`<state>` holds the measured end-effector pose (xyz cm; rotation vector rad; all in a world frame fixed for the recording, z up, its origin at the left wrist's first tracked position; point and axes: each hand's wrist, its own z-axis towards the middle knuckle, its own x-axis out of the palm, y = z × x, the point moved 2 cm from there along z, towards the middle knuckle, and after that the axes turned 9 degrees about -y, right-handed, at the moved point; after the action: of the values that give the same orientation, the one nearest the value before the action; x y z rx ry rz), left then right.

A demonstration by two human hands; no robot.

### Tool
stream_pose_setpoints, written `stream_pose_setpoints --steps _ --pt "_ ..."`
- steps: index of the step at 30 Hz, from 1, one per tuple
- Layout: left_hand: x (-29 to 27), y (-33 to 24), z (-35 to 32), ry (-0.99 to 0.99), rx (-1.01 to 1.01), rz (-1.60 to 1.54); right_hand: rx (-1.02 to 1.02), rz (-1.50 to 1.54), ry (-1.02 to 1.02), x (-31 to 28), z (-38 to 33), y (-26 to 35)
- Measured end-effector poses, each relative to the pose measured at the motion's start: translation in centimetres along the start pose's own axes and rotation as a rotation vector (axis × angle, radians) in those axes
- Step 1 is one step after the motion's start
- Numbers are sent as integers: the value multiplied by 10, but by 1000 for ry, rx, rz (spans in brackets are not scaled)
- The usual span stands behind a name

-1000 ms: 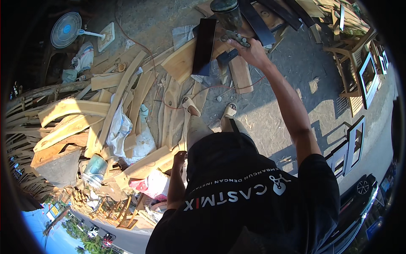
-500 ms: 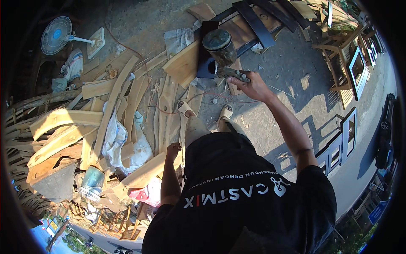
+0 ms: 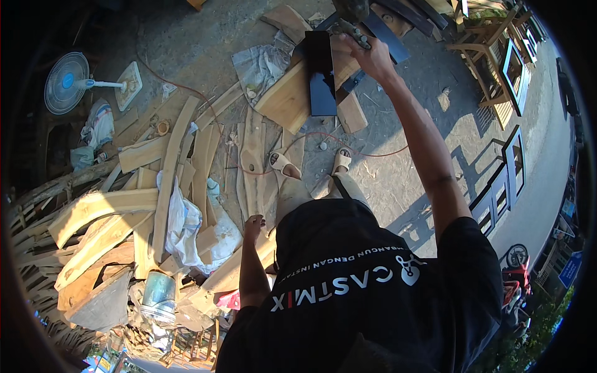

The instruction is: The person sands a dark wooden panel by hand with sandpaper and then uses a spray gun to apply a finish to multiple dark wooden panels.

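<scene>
My right hand (image 3: pixel 375 60) reaches far forward, its fingers wrapped round a spray gun (image 3: pixel 356 34) with a dark, paint-stained cup (image 3: pixel 352 9) at the upper edge of the view. Just left of the gun lies a glossy black board (image 3: pixel 321 78), its near end resting over bare wood. Beyond the gun, more dark-painted boards (image 3: pixel 387 38) are laid out. My left hand (image 3: pixel 254 224) hangs low at my left side with the fingers curled in, and nothing shows in them.
Curved raw planks (image 3: pixel 171 180) and white sacks (image 3: pixel 183 227) pile up on the left. A paint-smeared bucket (image 3: pixel 159 295) and a fan (image 3: pixel 67 82) are there too. A red hose (image 3: pixel 373 153) crosses the ground by my feet. Wooden chairs (image 3: pixel 491 81) and dark frames (image 3: pixel 500 180) stand at right.
My right hand has carried the spray gun farther forward, up toward the top edge. The glossy black board now shows more fully. My left hand stays low at my side.
</scene>
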<state>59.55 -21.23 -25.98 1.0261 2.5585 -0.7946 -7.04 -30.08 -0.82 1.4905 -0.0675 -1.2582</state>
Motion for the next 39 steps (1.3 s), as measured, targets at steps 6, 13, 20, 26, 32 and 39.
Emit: stream_pose_setpoints --steps 6,13,20,26,32,39 --pt "-49 7 41 83 42 11 149 -81 110 9 -18 21" --pt "-93 -25 85 77 158 62 195 -72 174 6 -62 49" --pt "-126 -24 106 96 172 11 265 -27 42 12 -87 48" --pt "-120 3 69 50 9 45 362 -22 102 -10 -190 56" --pt "-86 28 33 123 0 205 397 109 78 4 -287 35" --pt "-43 14 -7 94 86 203 321 104 -136 -5 -315 5"
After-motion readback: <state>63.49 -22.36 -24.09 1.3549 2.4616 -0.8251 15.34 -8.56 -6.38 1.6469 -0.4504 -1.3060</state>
